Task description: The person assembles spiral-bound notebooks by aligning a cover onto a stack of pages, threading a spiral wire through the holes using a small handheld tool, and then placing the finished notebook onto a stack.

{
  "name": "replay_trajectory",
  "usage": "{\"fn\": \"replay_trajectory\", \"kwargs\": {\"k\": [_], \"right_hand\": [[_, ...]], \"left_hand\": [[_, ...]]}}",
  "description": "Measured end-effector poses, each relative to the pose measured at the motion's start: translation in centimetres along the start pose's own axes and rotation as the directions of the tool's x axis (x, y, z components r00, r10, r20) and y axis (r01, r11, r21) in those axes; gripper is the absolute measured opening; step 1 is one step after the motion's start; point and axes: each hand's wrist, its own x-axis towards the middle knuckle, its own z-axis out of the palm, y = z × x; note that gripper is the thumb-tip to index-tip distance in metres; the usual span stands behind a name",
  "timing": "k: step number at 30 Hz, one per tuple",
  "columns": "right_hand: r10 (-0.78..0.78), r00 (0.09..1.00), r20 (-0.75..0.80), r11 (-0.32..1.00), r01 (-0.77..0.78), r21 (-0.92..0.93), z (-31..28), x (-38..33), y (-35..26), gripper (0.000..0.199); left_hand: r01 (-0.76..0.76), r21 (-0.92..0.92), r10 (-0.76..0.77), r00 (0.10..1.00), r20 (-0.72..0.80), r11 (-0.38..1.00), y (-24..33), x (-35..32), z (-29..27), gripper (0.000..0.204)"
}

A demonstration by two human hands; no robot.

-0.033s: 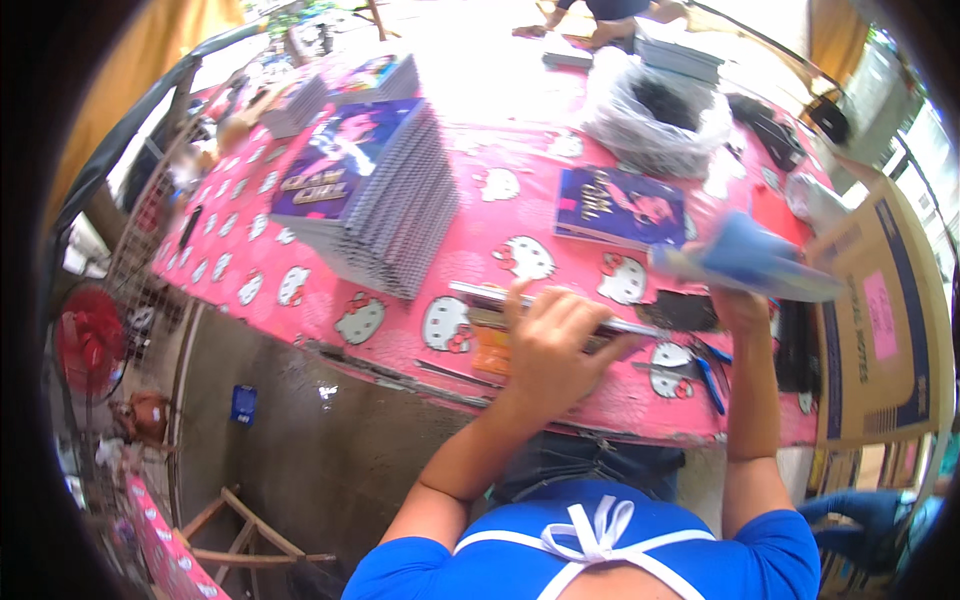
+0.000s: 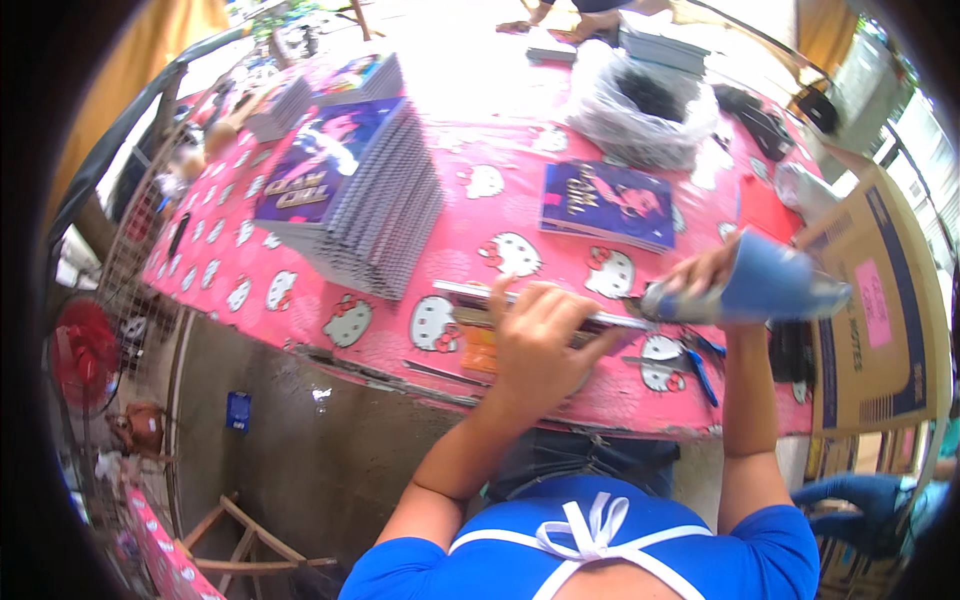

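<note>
My left hand is closed over a notebook near the table's front edge, fingers over its top edge and thumb toward its right end. The notebook is seen nearly edge-on, as a thin pale strip. In my right hand is a pale blue, cone-like thing with a whitish end, blurred by motion; its kind is unclear. That whitish end is close to the notebook's right end. Below my right hand lie blue-handled pliers. An orange block shows beside my left hand.
A tall stack of spiral notebooks with purple covers stands at the left. Beyond my hands are more purple notebooks and a clear plastic bag with dark contents. An open cardboard box borders the right side. Another person's hand appears at the far edge.
My right hand and the pale blue thing have come lower, and its whitish end is closer to the notebook. My left hand keeps its hold on the notebook. The whole view has shifted slightly.
</note>
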Motion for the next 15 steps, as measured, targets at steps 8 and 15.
{"fn": "replay_trajectory", "kwargs": {"k": [8, 15], "right_hand": [[0.174, 0.973, 0.153, 0.950, -0.125, -0.285, -2.2, 1.1, 0.0, 0.044], [0.108, 0.989, 0.096, 0.978, -0.088, -0.191, 2.4, 2.1, 0.3, 0.030]], "left_hand": [[0.144, -0.042, -0.141, 0.987, 0.073, 0.989, 0.5, 0.3, -0.6, 0.071], [0.202, 0.266, -0.225, 0.972, 0.059, 0.943, -0.9, 0.3, -3.8, 0.038]]}}
